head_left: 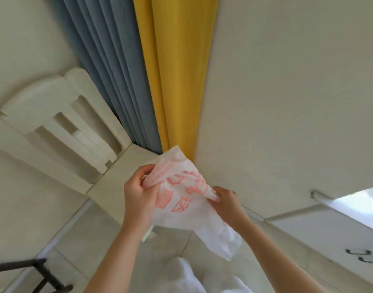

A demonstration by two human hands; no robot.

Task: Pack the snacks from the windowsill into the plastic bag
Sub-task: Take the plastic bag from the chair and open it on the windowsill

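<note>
Between both hands: crumpled white plastic bag with pink print (181, 199), long axis near-right to far-left; left hand (139, 193) and right hand (225, 199) fingers pinching opposite edges.

Near the middle of the view, both hands hold a white plastic bag (187, 199) with pink print: the left hand (139, 195) pinches its edge at 9 o'clock of the bag, the right hand (225, 201) pinches it at 3 o'clock, and the loose end hangs toward 5 o'clock. A white chair (60, 127) stands at 10 o'clock, with grey curtain (109, 70) and yellow curtain (177, 70) folds at 12 o'clock. At 4 o'clock lies a pale counter (321, 227) with dark handles (359, 255); at 8 o'clock a dark stool (39, 275) stands on the floor.
</note>
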